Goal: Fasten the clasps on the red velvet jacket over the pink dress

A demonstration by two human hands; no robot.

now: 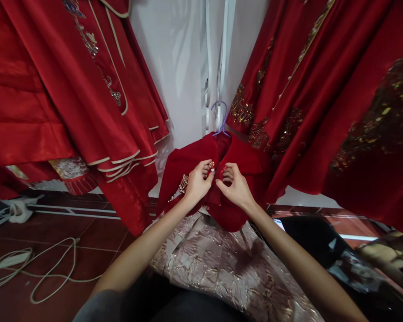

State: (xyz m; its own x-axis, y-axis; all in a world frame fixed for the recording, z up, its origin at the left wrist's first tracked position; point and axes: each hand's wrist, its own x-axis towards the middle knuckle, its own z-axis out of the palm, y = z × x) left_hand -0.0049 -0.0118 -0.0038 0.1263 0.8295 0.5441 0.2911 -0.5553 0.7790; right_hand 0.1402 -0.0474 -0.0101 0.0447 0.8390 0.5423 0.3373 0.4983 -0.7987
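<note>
A dark red velvet jacket [184, 163] hangs on a purple hanger [221, 117] in front of me. My left hand [196, 181] and my right hand [235, 185] meet at its front opening, each with fingers curled and pinching the red cloth near a small beaded fastening [211, 166]. A beaded tassel [182, 184] dangles from the jacket's left side. Below the jacket spreads a pale pink skirt [221, 264] with gold embroidery, running down toward me.
Red satin robes with cream trim [87, 89] hang at the left. Red gowns with gold sequins [322, 98] hang at the right. A white wall [177, 58] stands behind. A pale cable [36, 268] loops over the dark red tiled floor. Black plastic [322, 246] lies at the lower right.
</note>
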